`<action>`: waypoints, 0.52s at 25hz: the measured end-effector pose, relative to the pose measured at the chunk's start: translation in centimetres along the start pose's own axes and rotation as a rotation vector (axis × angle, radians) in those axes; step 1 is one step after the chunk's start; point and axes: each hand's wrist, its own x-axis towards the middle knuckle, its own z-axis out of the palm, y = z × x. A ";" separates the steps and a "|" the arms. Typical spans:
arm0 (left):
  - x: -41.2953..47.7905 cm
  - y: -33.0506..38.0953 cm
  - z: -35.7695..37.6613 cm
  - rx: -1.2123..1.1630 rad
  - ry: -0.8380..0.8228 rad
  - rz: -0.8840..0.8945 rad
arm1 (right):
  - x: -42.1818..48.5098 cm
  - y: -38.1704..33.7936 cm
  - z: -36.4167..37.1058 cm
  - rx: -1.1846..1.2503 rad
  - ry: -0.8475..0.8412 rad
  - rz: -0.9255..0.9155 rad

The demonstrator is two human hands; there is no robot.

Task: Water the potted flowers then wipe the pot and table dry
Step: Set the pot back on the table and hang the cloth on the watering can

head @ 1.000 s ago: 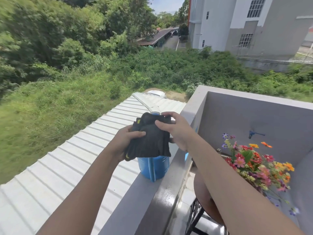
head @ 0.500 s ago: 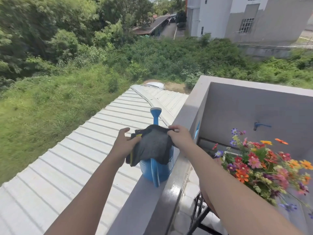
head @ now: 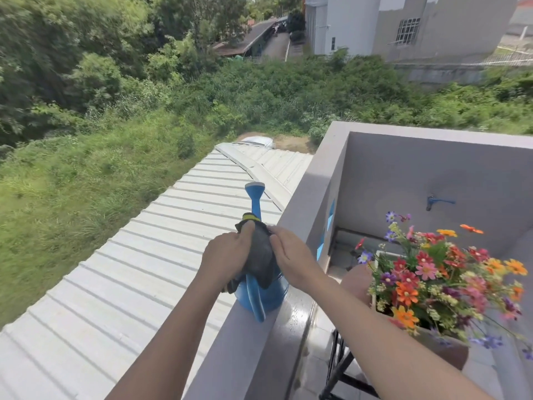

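A blue watering can [head: 266,294] stands on the grey balcony ledge [head: 256,350], its spout pointing away from me. A dark grey cloth [head: 259,256] with a yellow edge lies bunched over the can's top. My left hand [head: 223,255] grips the cloth's left side with fingers curled over it. My right hand [head: 291,255] presses against its right side. Colourful potted flowers [head: 432,278] stand at the right on a round brown table [head: 356,280]; the pot [head: 445,350] shows only partly below the blooms.
Wet drops glisten on the ledge's dark inner strip [head: 294,316]. A blue tap [head: 437,202] sticks out of the grey balcony wall. The table's black metal legs [head: 340,368] stand on the tiled floor. Beyond the ledge a white corrugated roof [head: 129,284] slopes away below.
Both hands lowered the cloth from spread out in front of me and gathered it into a bunch on top of the watering can. The view tilted down.
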 end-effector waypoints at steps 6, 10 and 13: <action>-0.3 2.4 1.7 0.251 0.133 -0.019 | -0.2 0.7 1.1 -0.132 -0.067 0.023; -0.6 2.2 1.7 0.086 0.203 -0.023 | -0.1 0.1 2.1 -0.131 -0.049 0.074; -0.7 1.8 0.3 0.002 0.228 0.102 | -0.2 -0.9 1.8 -0.162 0.025 0.075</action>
